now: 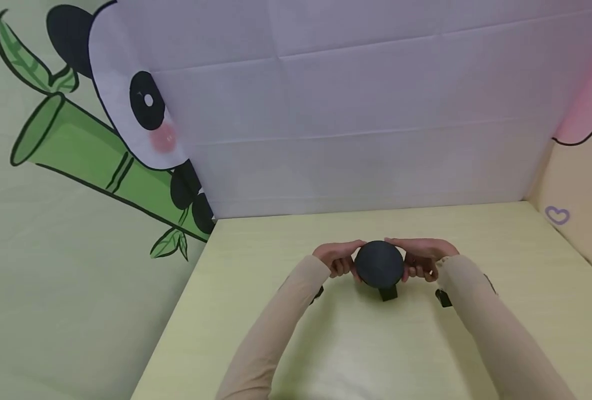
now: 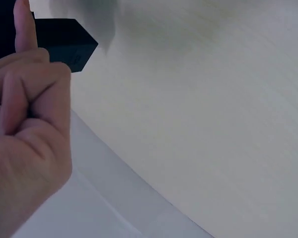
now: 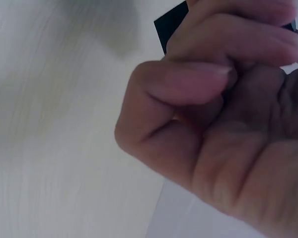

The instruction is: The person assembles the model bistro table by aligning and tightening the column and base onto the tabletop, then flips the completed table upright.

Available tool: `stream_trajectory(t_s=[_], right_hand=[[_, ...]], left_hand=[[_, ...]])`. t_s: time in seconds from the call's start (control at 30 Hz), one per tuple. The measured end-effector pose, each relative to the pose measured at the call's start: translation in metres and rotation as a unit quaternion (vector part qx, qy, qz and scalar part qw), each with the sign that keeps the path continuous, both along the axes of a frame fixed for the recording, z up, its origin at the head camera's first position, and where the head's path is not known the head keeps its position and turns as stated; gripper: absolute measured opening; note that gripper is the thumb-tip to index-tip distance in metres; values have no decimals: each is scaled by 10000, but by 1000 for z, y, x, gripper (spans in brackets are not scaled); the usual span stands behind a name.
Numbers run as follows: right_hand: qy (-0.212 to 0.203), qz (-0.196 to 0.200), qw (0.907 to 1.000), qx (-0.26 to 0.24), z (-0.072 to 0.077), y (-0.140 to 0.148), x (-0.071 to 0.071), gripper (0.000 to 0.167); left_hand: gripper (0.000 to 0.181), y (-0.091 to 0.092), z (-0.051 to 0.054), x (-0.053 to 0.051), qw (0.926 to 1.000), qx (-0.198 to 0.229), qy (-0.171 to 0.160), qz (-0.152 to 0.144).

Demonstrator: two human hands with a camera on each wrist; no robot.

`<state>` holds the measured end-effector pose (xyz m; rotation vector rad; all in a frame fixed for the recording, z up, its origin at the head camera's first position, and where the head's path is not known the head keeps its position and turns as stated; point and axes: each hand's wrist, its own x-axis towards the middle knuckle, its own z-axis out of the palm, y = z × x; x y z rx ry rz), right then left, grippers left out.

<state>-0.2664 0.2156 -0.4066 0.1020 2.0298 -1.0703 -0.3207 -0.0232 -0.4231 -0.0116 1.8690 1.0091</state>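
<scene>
A round, dark, flat-faced object [image 1: 379,264] is held between the two hands above the pale table. My left hand [image 1: 335,258] grips its left edge with thumb and fingers. On the opposite edge my right hand [image 1: 423,258] grips it too, the other fingers curled in. Below the disc juts a black block-shaped part [image 1: 388,293]; whether it is joined to the disc, I cannot tell. In the left wrist view this block [image 2: 64,42] shows past the curled fingers. The right wrist view has only a dark corner of it [image 3: 171,25] behind the hand.
The pale yellow table [image 1: 256,250] meets a white cloth wall [image 1: 351,111] at the back. A panda and bamboo drawing [image 1: 91,150] covers the left backdrop. At right stands a peach and pink panel [image 1: 581,183]. Black straps [image 1: 444,298] hang at the wrists.
</scene>
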Motion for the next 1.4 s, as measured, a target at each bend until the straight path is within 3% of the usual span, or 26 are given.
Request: stream_trajectory(t_s=[0.13,0.3,0.5,0.83,1.17,1.3,1.4], right_hand=[[-307,64,9995,-64,-2,-6,-4,89],[-607,-349,9975,-26,-5,-10,-7,84],[-590,-584,9964,197,-16,-10,-9,77],[-481,-1047,9932,160,-13,-11,-4,74],[-429,-954,9944,146,-17,-9,-5,77],[-157,-925,9955,143,-18,-4,-3,86],[331,-863,9955,219,-20,4,1,88]], left_hand=[[84,-2,-3,-1,9997,-84,-248,-2],[81,1,-6,-3,9986,-256,-458,68],[81,11,-6,-3,9968,-492,-592,211],[82,14,-9,-6,9972,-522,-470,270],[85,12,-13,-2,9980,-304,-350,437],[92,5,-16,2,9989,-107,112,454],[88,-5,-17,11,9916,3,1229,402]])
